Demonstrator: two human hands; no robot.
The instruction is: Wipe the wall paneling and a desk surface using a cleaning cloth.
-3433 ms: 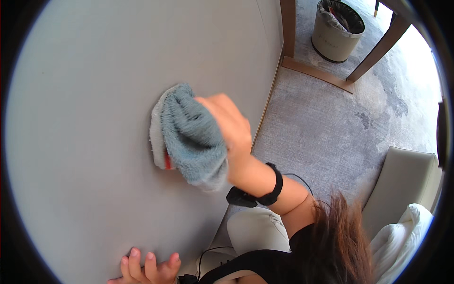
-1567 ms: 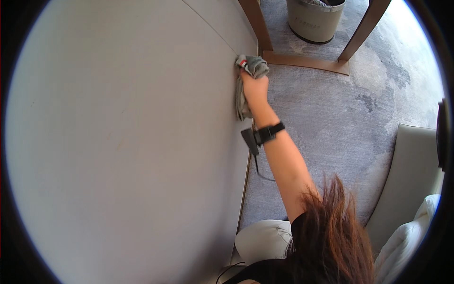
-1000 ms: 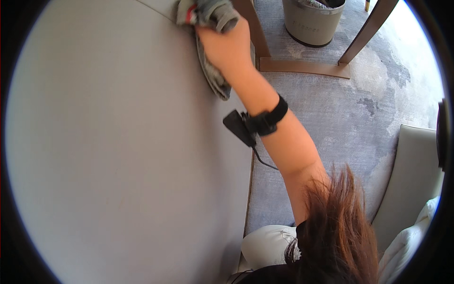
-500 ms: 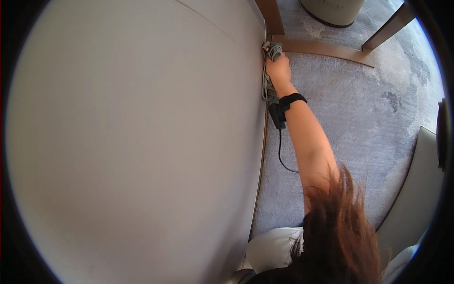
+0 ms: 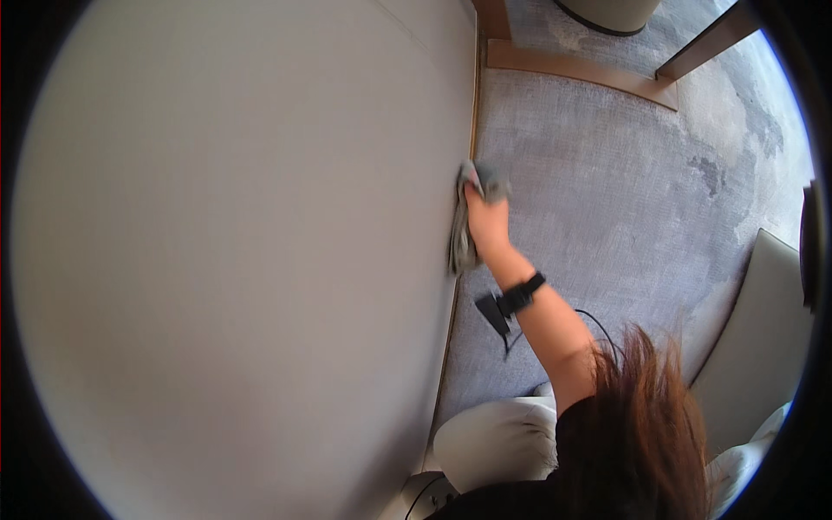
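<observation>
My right hand is closed around a crumpled grey-green cloth. The cloth lies along the foot of the pale wall-like panel, where the panel's edge meets the carpet. Part of the cloth bunches past my fingers and is smeared by motion. Around that wrist sits a black strap carrying a small black device with a cable. My left hand is out of view.
Grey-blue patterned carpet runs to the right of the panel. Ahead stands a brown furniture frame, with a beige round-based container behind it. A grey upholstered piece is at the right. A small socketed box sits by my knee.
My right hand has drawn the cloth back toward me along the panel's bottom edge, away from the brown frame. My elbow is more bent now, and the view has shifted slightly.
</observation>
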